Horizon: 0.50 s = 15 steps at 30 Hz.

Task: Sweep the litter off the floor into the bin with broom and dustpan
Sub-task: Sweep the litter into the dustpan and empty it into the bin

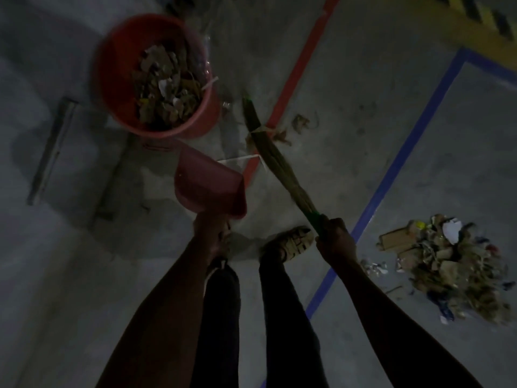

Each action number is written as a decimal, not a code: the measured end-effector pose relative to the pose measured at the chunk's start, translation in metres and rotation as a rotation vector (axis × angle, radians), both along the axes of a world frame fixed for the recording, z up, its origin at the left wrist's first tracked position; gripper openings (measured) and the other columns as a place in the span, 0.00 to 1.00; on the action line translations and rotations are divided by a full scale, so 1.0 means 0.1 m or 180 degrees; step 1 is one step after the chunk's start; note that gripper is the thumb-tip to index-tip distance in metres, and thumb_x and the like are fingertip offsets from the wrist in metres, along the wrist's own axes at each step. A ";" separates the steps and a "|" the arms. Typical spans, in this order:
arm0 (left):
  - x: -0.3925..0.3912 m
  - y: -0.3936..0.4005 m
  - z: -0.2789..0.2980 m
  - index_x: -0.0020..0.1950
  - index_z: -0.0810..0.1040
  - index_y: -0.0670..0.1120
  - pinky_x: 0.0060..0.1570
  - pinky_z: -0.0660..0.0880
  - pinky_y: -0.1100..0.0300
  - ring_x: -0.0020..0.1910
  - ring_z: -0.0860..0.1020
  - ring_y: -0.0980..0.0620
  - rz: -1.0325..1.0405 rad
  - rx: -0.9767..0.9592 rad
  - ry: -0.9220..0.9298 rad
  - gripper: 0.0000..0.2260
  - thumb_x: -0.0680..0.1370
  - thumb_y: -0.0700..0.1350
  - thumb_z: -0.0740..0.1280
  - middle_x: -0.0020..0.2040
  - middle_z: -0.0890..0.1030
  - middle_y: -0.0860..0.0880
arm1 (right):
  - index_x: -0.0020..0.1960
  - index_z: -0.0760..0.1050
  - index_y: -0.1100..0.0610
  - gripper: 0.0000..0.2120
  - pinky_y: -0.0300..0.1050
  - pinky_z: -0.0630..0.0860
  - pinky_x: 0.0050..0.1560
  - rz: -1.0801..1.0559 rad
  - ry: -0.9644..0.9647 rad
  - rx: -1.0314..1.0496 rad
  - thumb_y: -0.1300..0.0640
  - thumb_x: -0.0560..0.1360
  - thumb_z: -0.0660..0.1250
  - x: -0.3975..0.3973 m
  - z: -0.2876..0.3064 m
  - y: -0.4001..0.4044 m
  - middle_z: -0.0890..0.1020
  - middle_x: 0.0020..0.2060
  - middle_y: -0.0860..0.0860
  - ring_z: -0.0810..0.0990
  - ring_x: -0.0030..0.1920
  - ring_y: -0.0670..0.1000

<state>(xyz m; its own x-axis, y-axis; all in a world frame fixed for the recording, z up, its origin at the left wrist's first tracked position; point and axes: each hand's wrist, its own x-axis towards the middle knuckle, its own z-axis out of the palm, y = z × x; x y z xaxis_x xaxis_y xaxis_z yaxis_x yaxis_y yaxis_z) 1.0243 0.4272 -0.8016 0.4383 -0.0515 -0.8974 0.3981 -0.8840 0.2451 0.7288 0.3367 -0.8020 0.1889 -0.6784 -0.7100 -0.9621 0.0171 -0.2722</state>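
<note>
Head view: left hand [213,233] grips the pink dustpan [210,189] just below the red bin [112,79]; right hand [335,236] holds the broom [277,161] beside it; litter pile [444,264] lies well right.

Dim grey concrete floor [349,88] crossed by red tape [299,68] and blue tape [414,135].

Looks like a warehouse or factory floor: bare grey concrete floor [363,79], red line [302,65] up the middle, blue line [405,152] at right, yellow-and-black hazard striping [481,21] in the upper right corner.
</note>
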 end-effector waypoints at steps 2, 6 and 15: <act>-0.07 0.10 -0.22 0.39 0.69 0.47 0.21 0.62 0.66 0.27 0.65 0.54 -0.0037 0.0183 0.0038 0.13 0.79 0.43 0.71 0.32 0.70 0.47 | 0.75 0.67 0.54 0.27 0.47 0.72 0.38 0.0139 0.0058 0.0178 0.60 0.77 0.66 0.00 -0.22 0.09 0.73 0.60 0.56 0.78 0.48 0.61; -0.08 0.31 -0.63 0.34 0.71 0.48 0.28 0.62 0.60 0.25 0.67 0.52 0.0134 0.0212 0.0054 0.16 0.76 0.50 0.74 0.30 0.71 0.46 | 0.74 0.68 0.53 0.25 0.44 0.68 0.38 0.0338 -0.0044 0.0280 0.60 0.78 0.65 0.08 -0.63 0.28 0.73 0.60 0.55 0.79 0.47 0.60; 0.18 0.66 -1.24 0.36 0.74 0.44 0.23 0.66 0.62 0.20 0.70 0.53 -0.0025 0.0301 -0.0179 0.20 0.73 0.58 0.75 0.25 0.75 0.48 | 0.71 0.67 0.56 0.21 0.57 0.79 0.52 -0.0268 0.0318 0.0529 0.55 0.79 0.61 0.39 -1.41 0.52 0.72 0.58 0.57 0.78 0.53 0.62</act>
<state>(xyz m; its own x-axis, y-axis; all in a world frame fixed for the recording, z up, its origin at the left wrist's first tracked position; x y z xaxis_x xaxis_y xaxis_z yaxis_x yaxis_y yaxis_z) 1.0420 0.4929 -0.9258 0.4879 0.0287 -0.8724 0.3790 -0.9073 0.1821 0.7677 0.3888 -0.9428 0.0596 -0.5609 -0.8258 -0.9774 0.1352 -0.1623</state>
